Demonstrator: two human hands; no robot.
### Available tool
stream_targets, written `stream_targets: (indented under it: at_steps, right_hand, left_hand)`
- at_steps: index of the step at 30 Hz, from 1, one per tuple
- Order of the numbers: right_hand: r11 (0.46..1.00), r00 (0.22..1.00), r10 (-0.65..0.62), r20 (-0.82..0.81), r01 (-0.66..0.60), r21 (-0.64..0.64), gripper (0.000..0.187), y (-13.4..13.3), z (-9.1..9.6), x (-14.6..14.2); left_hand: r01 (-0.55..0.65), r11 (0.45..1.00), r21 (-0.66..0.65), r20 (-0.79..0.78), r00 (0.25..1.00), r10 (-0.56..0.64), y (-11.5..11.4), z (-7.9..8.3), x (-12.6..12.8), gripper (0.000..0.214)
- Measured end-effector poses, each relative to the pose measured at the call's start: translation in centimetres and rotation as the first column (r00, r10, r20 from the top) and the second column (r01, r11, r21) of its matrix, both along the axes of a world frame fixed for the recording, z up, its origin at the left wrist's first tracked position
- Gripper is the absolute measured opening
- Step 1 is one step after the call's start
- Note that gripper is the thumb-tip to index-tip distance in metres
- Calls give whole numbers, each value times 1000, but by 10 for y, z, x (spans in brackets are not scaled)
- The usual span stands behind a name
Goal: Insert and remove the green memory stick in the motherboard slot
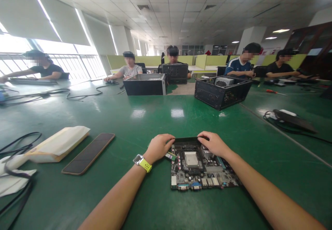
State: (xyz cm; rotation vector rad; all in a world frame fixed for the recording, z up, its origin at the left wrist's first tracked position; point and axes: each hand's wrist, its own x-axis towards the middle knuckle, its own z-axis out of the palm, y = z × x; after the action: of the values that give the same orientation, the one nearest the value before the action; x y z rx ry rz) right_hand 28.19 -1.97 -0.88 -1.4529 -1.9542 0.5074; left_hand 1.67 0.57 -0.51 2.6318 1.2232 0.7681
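At ten o'clock from the motherboard (201, 169), the left hand (158, 147) pinches a black strip (185, 139). At one o'clock, the right hand (215, 145) pinches its other end.

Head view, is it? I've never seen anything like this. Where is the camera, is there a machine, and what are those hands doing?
There is no machine here: these are a person's bare hands, seen by a camera worn on that person's head, looking forward and down. The left hand and right hand pinch the two ends of a dark strip at the far edge of a computer motherboard; what the strip is, I cannot tell. The board lies on a green table. Off to the left lies a phone. Farther back stands an open computer case, and other people sit around.
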Motion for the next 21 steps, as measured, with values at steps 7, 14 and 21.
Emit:
stream_targets:
  at_steps: [7, 14, 21]
  right_hand:
    - [1000, 1000, -18, -12, 18, 3, 22, -1, 0, -1]
    - [1000, 1000, -18, -15, 18, 0, 22, -1, 1, -1]
    - [1000, 999, -13, -37, 13, -12, 22, -2, 2, -1]
  left_hand:
    - [2, 1000, -5, -10, 1000, -2, 0, -1, 0, 23]
    - [11, 1000, -15, -3, 1000, -11, 1, 1, -1, 23]
    - [9, 1000, -30, 17, 1000, -8, 0, 2, -1, 24]
